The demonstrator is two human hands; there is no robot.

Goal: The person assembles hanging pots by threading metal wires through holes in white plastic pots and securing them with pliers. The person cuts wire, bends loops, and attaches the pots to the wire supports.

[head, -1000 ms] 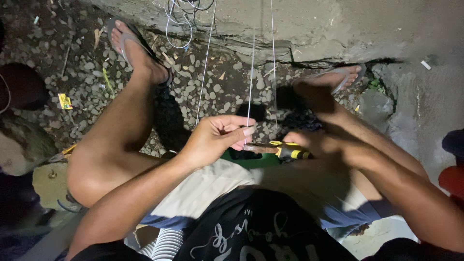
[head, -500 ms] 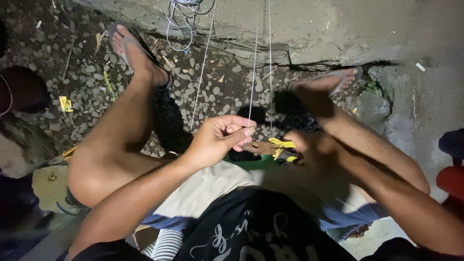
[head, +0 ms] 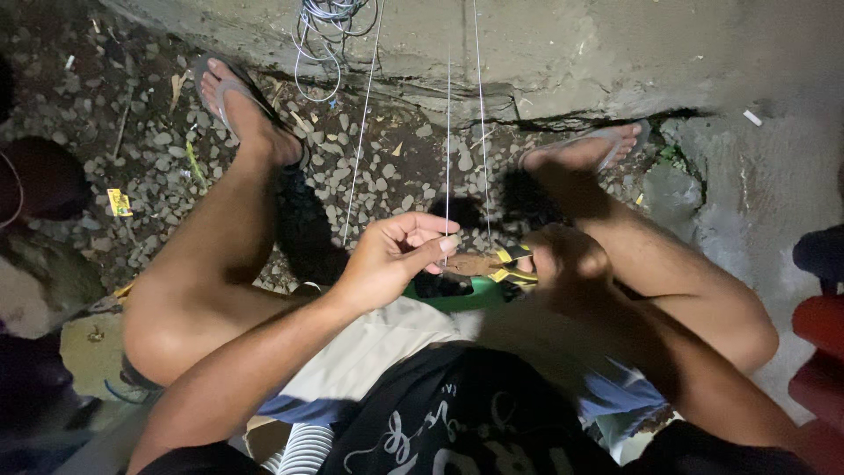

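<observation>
While the left hand (head: 387,259) pinches a taut wire (head: 447,158), the right hand (head: 567,259) grips yellow-handled pliers (head: 512,264) over gravel (head: 387,167).

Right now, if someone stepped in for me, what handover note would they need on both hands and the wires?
Left hand: pinching a thin wire strand that runs up toward the concrete ledge.
Right hand: closed on a yellow-and-black handled tool, held at the strand's lower end.
More strands hang alongside; a wire coil hangs at the ledge.
Done: the strand is gripped taut.
Left: whether anything is cut or joined cannot be told.
</observation>
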